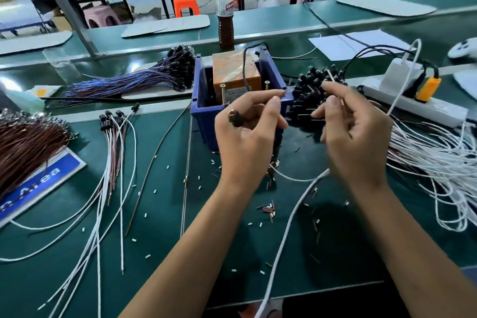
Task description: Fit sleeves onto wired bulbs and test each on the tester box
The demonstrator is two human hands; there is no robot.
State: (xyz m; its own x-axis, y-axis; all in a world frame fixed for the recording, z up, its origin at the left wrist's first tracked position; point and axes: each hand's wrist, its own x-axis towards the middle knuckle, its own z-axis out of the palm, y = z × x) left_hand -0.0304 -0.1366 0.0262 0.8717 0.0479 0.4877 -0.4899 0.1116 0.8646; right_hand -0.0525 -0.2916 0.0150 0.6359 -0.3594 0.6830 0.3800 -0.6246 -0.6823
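Two hands hover before the blue bin that holds our orange tester box; our left hand grips a black sleeved bulb, glowing red at its tip, fingers curled round it just in front of the tester's screws; our right hand pinches a thin white wire near the heap of black sleeves; finished bulbs lie left on the green table.

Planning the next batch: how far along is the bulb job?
Done, apparently: the small bunch lying left. In hand: the left hand holds a glowing bulb at the tester box; the right hand pinches its wire. Left: the big white-wired pile.
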